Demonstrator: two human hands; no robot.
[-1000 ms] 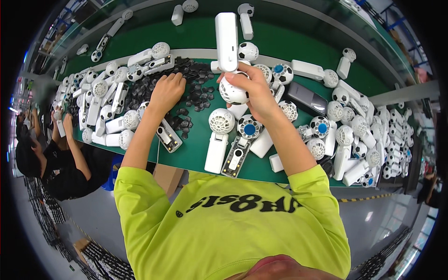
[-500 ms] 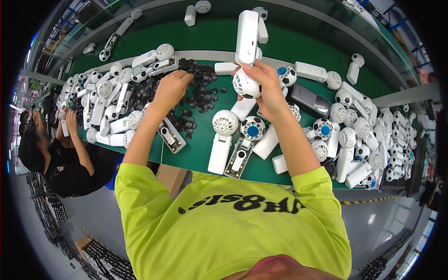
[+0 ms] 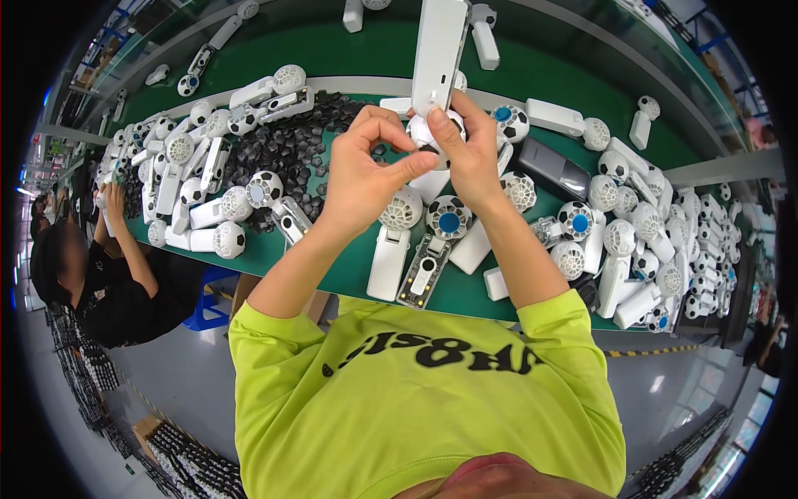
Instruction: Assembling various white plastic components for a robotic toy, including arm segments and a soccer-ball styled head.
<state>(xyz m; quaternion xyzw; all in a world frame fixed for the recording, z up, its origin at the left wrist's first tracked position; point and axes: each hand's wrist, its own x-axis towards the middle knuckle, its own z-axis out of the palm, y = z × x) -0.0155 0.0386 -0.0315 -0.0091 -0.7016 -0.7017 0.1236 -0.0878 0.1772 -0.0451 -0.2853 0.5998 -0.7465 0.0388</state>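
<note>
Right grip (image 3: pixel 472 162) holds ball-headed device (image 3: pixel 440 56) beside left grip (image 3: pixel 364 170).

The right hand (image 3: pixel 472 145) holds a white ball-ended stick (image 3: pixel 435 66). The left hand (image 3: pixel 363 172) is at its ball (image 3: pixel 421 128). Little black bits (image 3: pixel 270 143) lie by the green table's (image 3: pixel 349 274) far edge; two more sticks (image 3: pixel 386 268) lie by its near edge.

FREE: table strip (image 3: pixel 349 268) between left forearm (image 3: pixel 306 259) and front units (image 3: pixel 387 268); belt (image 3: pixel 565 71) beyond rail (image 3: pixel 357 85), amid scattered units (image 3: pixel 485 46) | LEFT BLOCK: black tiles (image 3: pixel 270 145), left heap (image 3: pixel 170 185) | RIGHT BLOCK: grey case (image 3: pixel 553 170), right heap (image 3: pixel 619 239) | CENTRE BLOCK: left hand (image 3: pixel 362 175), right hand (image 3: pixel 474 158), held unit (image 3: pixel 439 58)
</note>
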